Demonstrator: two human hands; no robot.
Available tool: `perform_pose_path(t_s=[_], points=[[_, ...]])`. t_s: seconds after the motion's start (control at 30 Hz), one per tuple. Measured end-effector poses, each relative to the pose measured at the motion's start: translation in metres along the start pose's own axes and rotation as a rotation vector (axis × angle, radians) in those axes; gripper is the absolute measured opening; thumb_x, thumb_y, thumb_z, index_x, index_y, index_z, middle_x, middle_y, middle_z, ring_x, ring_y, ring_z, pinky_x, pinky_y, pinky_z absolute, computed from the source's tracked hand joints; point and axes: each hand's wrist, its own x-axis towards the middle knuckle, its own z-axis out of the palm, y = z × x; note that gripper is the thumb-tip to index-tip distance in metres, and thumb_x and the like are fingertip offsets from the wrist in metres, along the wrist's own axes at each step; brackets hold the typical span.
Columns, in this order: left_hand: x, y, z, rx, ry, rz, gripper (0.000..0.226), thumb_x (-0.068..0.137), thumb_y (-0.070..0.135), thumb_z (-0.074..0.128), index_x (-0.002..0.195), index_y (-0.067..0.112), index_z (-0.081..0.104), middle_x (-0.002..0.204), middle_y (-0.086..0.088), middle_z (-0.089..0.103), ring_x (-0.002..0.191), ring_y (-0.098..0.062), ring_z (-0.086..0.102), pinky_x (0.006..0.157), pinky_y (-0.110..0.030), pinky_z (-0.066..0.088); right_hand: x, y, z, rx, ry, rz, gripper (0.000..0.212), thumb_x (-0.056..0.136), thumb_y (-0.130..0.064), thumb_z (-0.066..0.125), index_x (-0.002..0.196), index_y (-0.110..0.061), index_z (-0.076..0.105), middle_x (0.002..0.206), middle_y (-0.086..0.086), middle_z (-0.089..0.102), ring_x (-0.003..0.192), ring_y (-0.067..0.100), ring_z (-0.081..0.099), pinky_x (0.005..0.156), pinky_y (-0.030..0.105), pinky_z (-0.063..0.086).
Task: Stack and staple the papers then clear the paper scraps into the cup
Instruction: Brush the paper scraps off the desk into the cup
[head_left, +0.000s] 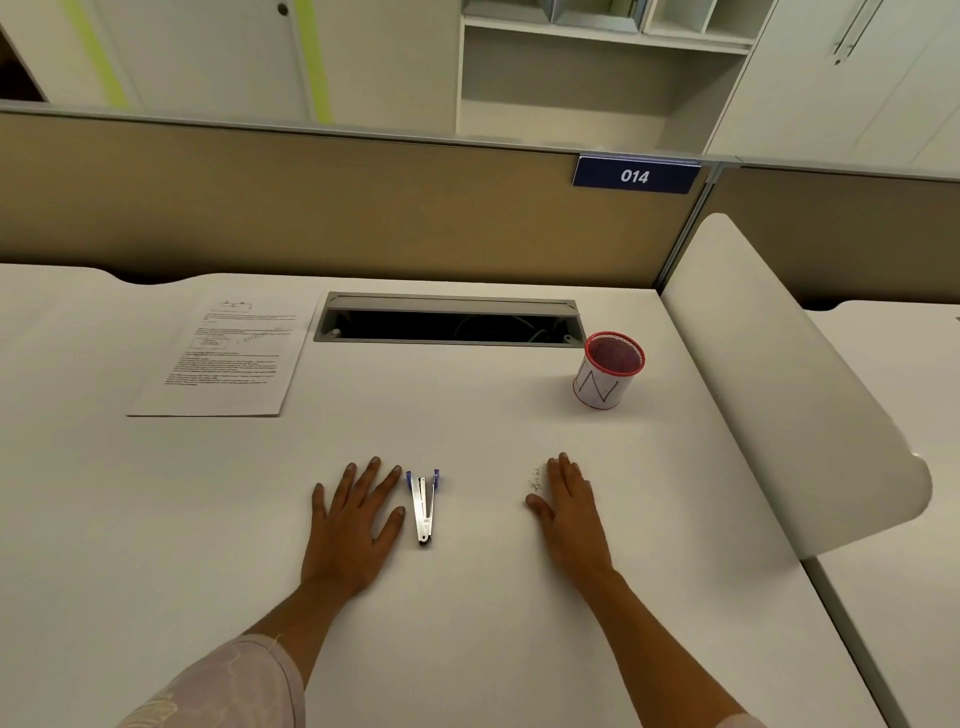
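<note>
A stack of printed papers (223, 364) lies flat at the far left of the white desk (467, 426). A small silver stapler (425, 506) with blue ends lies near the front, between my hands. My left hand (353, 525) rests flat on the desk just left of the stapler, fingers spread, holding nothing. My right hand (566, 506) lies flat to the right, fingers together, palm down. A small scribbled paper scrap (535, 480) sits by its thumb side. A red mesh cup (605, 371) wrapped in white paper marked N stands at the far right.
An open cable slot (449, 325) is set into the desk at the back centre. A tan partition (311, 208) with a blue 014 sign (635, 175) rises behind. A white curved divider panel (779, 389) borders the desk's right side.
</note>
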Motion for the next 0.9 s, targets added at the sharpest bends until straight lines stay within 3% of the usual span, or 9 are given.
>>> perform_pose_path(t_s=[0.07,0.17,0.27,0.37,0.53,0.77,0.9], points=[[0.000,0.000,0.000,-0.001,0.002,0.001,0.059,0.089,0.065,0.004,0.146,0.049,0.008,0.158,0.016,0.004,0.145,-0.010,-0.003,0.116,-0.046,-0.002,0.008,0.000,-0.011,0.118,0.011,0.008,0.059,0.094,-0.037,0.051,0.146,-0.018,0.030,0.153,-0.006,0.026,0.142,0.014,0.020,0.114,0.028,0.020],[0.000,-0.001,0.000,0.003,0.000,0.002,0.061,0.088,0.066,0.001,0.146,0.050,0.007,0.158,0.017,0.003,0.145,-0.010,-0.004,0.115,-0.045,-0.004,0.018,-0.003,-0.022,0.050,0.007,-0.027,0.045,0.088,-0.030,0.062,0.129,-0.015,0.053,0.129,-0.001,0.053,0.122,0.017,0.045,0.095,0.025,0.038],[0.000,-0.001,0.000,0.004,0.006,0.001,0.061,0.088,0.066,0.001,0.146,0.049,0.008,0.158,0.016,0.004,0.146,-0.010,-0.003,0.116,-0.046,-0.003,0.026,-0.010,-0.028,0.019,-0.005,-0.065,0.032,0.085,-0.019,0.065,0.116,-0.012,0.062,0.099,0.001,0.056,0.093,0.015,0.055,0.074,0.019,0.038],[0.001,-0.001,0.001,-0.001,0.007,0.002,0.060,0.088,0.066,0.003,0.146,0.049,0.009,0.158,0.016,0.005,0.145,-0.010,-0.002,0.116,-0.046,-0.002,0.029,-0.015,-0.029,0.017,-0.012,-0.056,0.019,0.087,-0.006,0.059,0.104,-0.009,0.067,0.089,0.001,0.055,0.065,0.001,0.052,0.063,0.009,0.034],[0.001,-0.001,0.001,0.003,0.007,0.002,0.064,0.087,0.067,-0.001,0.146,0.048,0.011,0.158,0.016,0.005,0.146,-0.010,-0.003,0.115,-0.046,-0.004,0.030,-0.019,-0.022,-0.049,0.057,-0.043,0.023,0.080,0.001,0.051,0.087,-0.010,0.071,0.084,0.005,0.064,0.077,0.020,0.059,0.069,0.029,0.046],[0.001,-0.002,0.002,-0.023,0.018,0.005,0.061,0.089,0.066,0.004,0.146,0.048,0.012,0.158,0.016,0.007,0.145,-0.009,-0.002,0.116,-0.046,-0.004,0.036,-0.026,-0.013,-0.158,0.119,-0.011,0.024,0.081,0.006,0.047,0.091,-0.004,0.066,0.089,0.012,0.064,0.080,0.029,0.058,0.066,0.033,0.043],[0.001,-0.002,0.002,-0.028,0.021,0.007,0.059,0.090,0.064,0.009,0.146,0.048,0.012,0.158,0.016,0.008,0.145,-0.009,-0.001,0.116,-0.046,-0.003,0.032,-0.028,-0.004,-0.215,0.173,-0.012,0.019,0.080,0.011,0.044,0.090,0.000,0.057,0.087,0.015,0.059,0.074,0.026,0.049,0.058,0.032,0.033]])
